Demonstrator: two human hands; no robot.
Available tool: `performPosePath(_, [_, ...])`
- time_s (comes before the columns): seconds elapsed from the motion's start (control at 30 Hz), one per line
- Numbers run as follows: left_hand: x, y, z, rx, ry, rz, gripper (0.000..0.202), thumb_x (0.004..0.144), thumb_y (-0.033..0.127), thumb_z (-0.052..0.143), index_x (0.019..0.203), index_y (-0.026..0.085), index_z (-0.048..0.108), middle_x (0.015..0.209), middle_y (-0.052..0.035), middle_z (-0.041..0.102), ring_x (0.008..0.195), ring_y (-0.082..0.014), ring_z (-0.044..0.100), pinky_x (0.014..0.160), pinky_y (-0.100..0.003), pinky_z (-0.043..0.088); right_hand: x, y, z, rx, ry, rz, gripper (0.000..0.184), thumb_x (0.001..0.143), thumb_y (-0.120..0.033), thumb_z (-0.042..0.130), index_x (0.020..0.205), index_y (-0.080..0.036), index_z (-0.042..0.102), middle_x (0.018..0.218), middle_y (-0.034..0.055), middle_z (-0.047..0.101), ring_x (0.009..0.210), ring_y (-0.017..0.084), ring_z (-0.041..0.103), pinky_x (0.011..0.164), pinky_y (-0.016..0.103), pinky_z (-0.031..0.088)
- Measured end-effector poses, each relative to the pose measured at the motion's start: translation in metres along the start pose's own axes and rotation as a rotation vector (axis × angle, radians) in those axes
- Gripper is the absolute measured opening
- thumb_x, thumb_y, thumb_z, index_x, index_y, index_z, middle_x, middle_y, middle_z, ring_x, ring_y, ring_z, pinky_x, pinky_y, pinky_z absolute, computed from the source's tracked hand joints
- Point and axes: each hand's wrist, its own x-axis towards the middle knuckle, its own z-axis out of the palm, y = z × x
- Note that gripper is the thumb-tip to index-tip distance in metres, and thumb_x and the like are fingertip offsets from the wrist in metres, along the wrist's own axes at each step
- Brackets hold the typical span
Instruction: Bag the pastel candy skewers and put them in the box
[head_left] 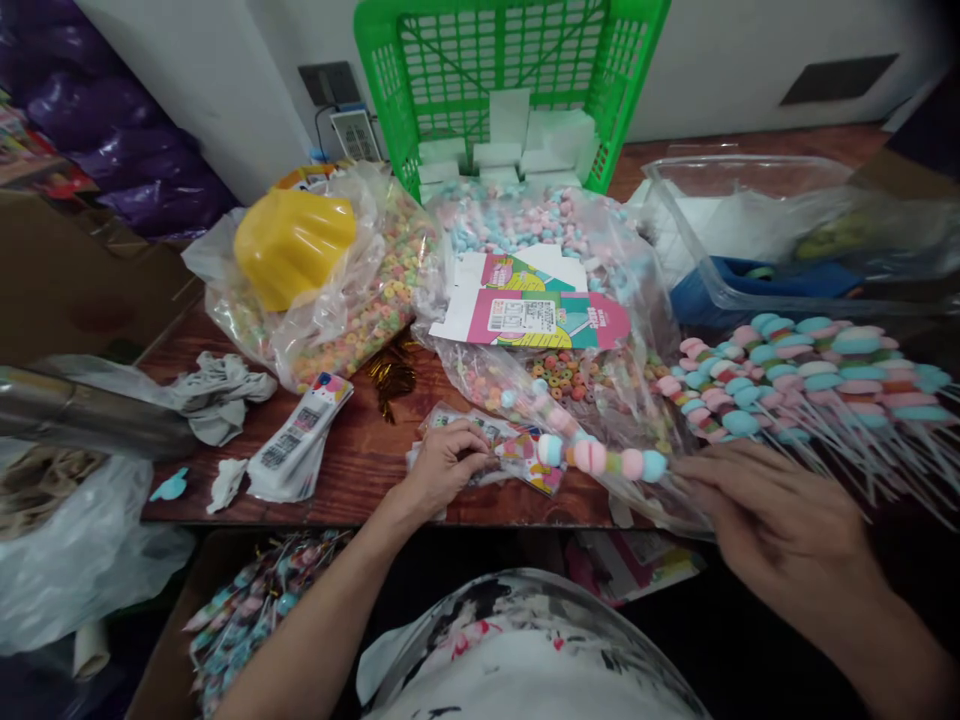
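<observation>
A candy skewer of pink, blue and multicoloured pieces lies almost level in front of me. My right hand is closed at its right end, where the stick would be; the stick itself is hidden by the blurred fingers. Further left, my left hand has its fingers pinched on a clear printed bag lying flat near the table's front edge. The skewer's left tip reaches over the bag's right part; whether it is inside I cannot tell. Many similar skewers are heaped at the right, their white sticks pointing toward me.
Large plastic bags of candy rings and pink-blue candies cover the middle back. Printed cards rest on one. Behind stands a green basket. At left are a label stack and metal flask; wrapped skewers fill a box below.
</observation>
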Motion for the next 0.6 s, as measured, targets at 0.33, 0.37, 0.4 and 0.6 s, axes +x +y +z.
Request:
performPosePath(0.33, [-0.003, -0.003, 0.003, 0.014, 0.011, 0.046, 0.012, 0.076, 0.019, 0.069, 0.066, 0.014, 0.063, 0.073, -0.0028, 0.062, 0.069, -0.0132, 0.057, 0.066, -0.025, 0.044, 0.004, 0.003, 0.028, -0.066, -0.145, -0.187, 0.022, 0.081, -0.008, 0.052, 0.098, -0.019, 0.061, 0.08, 0.0055, 0.067, 0.081, 0.023, 0.06, 0.073, 0.037, 0.046])
performPosePath(0.37, [-0.004, -0.003, 0.004, 0.018, -0.001, 0.065, 0.012, 0.077, 0.019, 0.068, 0.067, 0.014, 0.063, 0.073, -0.0028, 0.062, 0.07, -0.0133, 0.057, 0.067, -0.025, 0.044, 0.004, 0.002, 0.029, -0.081, -0.162, -0.207, 0.023, 0.081, -0.008, 0.051, 0.098, -0.019, 0.062, 0.08, 0.0059, 0.067, 0.081, 0.023, 0.06, 0.073, 0.038, 0.045])
performPosePath(0.4, [-0.004, -0.002, 0.005, 0.026, -0.016, 0.087, 0.012, 0.077, 0.019, 0.068, 0.067, 0.014, 0.063, 0.074, -0.0029, 0.062, 0.071, -0.0134, 0.057, 0.067, -0.025, 0.044, 0.005, 0.0, 0.031, -0.089, -0.169, -0.225, 0.023, 0.08, -0.008, 0.051, 0.097, -0.019, 0.063, 0.08, 0.0061, 0.067, 0.081, 0.023, 0.06, 0.073, 0.038, 0.045])
performPosePath(0.6, [-0.006, 0.007, 0.002, 0.194, 0.004, 0.284, 0.007, 0.082, 0.017, 0.059, 0.076, 0.015, 0.063, 0.086, -0.0071, 0.064, 0.085, -0.0178, 0.057, 0.078, -0.032, 0.046, 0.011, -0.006, 0.048, 0.038, -0.106, -0.239, 0.023, 0.081, -0.004, 0.052, 0.098, -0.015, 0.062, 0.078, 0.006, 0.067, 0.08, 0.021, 0.06, 0.073, 0.036, 0.047])
